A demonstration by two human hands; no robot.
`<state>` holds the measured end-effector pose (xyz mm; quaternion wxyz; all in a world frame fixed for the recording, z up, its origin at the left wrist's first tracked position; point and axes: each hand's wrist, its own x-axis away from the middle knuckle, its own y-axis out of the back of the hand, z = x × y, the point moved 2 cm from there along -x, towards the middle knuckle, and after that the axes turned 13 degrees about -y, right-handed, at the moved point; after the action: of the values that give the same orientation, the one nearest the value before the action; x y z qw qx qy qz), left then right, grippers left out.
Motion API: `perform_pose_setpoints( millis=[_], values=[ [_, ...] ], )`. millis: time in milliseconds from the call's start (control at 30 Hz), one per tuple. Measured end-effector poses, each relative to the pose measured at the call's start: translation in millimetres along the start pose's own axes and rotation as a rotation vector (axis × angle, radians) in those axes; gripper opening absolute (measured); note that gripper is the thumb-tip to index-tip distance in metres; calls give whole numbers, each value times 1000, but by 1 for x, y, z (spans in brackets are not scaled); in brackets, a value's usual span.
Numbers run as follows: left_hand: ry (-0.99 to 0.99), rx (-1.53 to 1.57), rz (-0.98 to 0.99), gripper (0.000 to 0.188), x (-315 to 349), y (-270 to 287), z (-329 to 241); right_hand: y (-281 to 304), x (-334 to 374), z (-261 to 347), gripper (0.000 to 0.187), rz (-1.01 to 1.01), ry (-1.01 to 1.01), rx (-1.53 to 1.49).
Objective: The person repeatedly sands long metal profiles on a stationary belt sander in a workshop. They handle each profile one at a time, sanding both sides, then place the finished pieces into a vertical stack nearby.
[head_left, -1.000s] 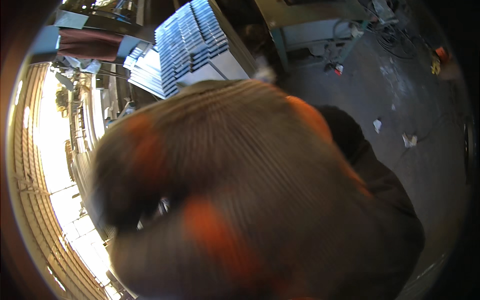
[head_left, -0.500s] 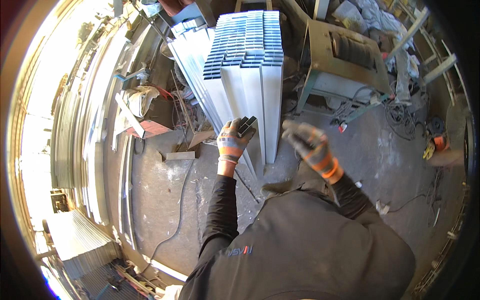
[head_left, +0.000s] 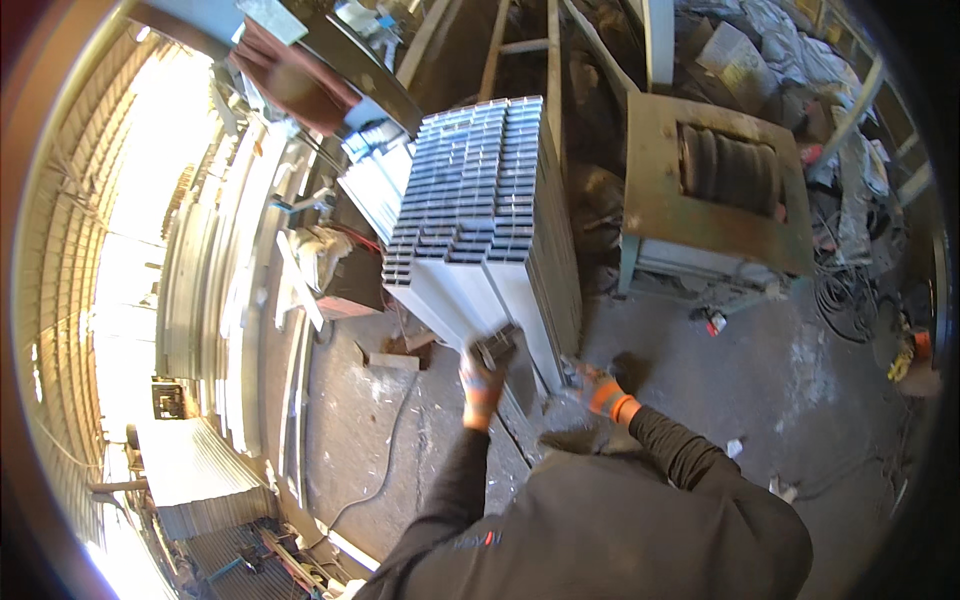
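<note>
In the head view my left hand (head_left: 482, 390), in a grey and orange glove, is closed around the upper end of a metal profile (head_left: 498, 346) with open rectangular cells. The profile stands on end, close in front of a tall stack of metal profiles (head_left: 462, 200). My right hand (head_left: 600, 390), gloved alike, is by the lower right corner of the stack. Its fingers point toward the stack's edge, blurred, and I cannot tell whether they touch or grip anything.
To the right stands a green machine or cabinet (head_left: 715, 115) with a dark roller. Long pale profiles (head_left: 240, 300) lie along the left. A corrugated sheet pile (head_left: 205, 470) is at the lower left. A cable (head_left: 385, 470) snakes over the floor. Another person's hand (head_left: 915, 375) shows at far right.
The view has shifted, so the stack sits lower in the picture. My right hand has come down from raised with fingers spread to beside the stack's lower edge. My left hand keeps the profile.
</note>
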<state>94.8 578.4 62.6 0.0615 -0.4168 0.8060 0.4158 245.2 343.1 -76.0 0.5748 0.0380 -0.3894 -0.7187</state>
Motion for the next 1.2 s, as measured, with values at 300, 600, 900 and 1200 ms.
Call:
perform_pose_setpoints(
  millis=[300, 600, 900, 1200],
  values=[
    [145, -46, 240, 40, 143, 3, -139, -98, -34, -30, 48, 442, 394, 46],
    [66, 353, -362, 70, 10, 181, -217, -16, 61, 116, 41, 519, 556, -338],
    [551, 523, 334, 103, 370, 119, -273, 105, 157, 72, 38, -114, 295, -1490],
    [920, -50, 431, 86, 635, 114, -358, 201, 195, -56, 66, -131, 59, -1904]
  ],
)
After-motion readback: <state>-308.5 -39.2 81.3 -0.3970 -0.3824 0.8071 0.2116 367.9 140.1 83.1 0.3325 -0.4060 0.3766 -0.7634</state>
